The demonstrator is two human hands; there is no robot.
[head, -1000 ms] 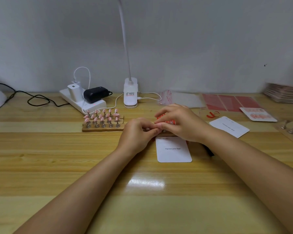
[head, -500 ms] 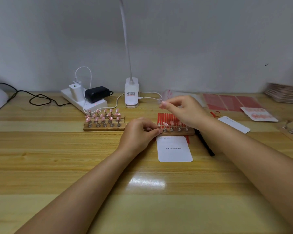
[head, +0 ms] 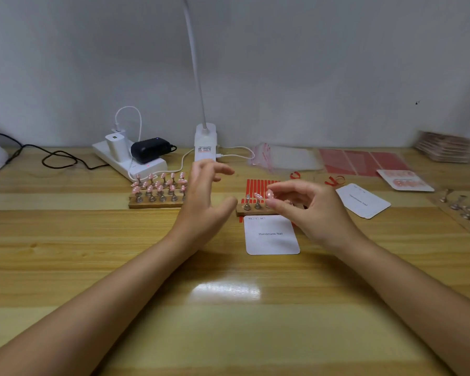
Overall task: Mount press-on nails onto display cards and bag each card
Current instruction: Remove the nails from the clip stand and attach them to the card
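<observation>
Pinched between the thumb and forefinger of the right hand (head: 315, 213) is a pink press-on nail (head: 269, 194), lifted just above the small wooden stand (head: 251, 210), whose right part the hand hides; the other fingers curl loosely. Two pegs on that stand show, one with a pink nail and the leftmost seemingly bare. Just left of the stand the left hand (head: 204, 202) hovers with fingers spread and relaxed, gripping nothing. Directly in front of the stand, nearer the person, lies a white display card (head: 271, 236) printed "Handmade Nail". Behind the stand a red striped sheet (head: 258, 185) lies flat on the wooden table (head: 92, 253). Left of the stand, past the left hand, a larger wooden stand (head: 155, 203) carries rows of pink nails on pegs. Right of the stand rests a second white card (head: 362, 200), tilted. Clear bags (head: 285, 158) lie behind the stand toward the wall, right of a white lamp base (head: 205, 142)
</observation>
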